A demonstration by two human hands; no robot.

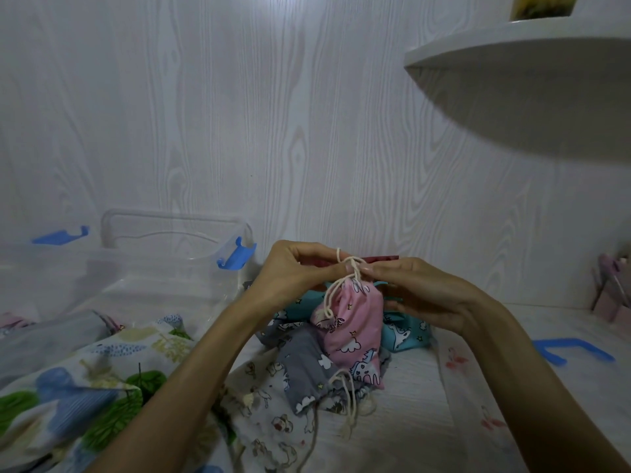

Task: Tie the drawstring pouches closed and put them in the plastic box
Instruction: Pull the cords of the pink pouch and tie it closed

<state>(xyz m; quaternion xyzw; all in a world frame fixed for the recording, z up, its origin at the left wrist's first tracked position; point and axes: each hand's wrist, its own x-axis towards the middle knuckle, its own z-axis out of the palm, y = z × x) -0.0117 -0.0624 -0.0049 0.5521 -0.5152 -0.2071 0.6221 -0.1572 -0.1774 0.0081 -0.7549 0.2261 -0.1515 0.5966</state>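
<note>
Head view: at far left, a clear plastic box (164, 264) with blue latches is seen standing open beside a leaf-print cloth (85, 380). At centre, a pink drawstring pouch (351, 326) is held upright above a heap of other pouches (307, 373), its long axis running near to far and its gathered mouth uppermost. The cream drawstring (348, 268) is pinched just above the mouth from both sides: the left hand (293, 271) grips one strand with curled fingers, and the right hand (423, 295) grips the other. A half-formed knot is seen between the fingertips, with a loose loop hanging down the pouch's left face. The knot is judged not yet drawn tight. The box lies well to the left, so the left hand is nearer it.
</note>
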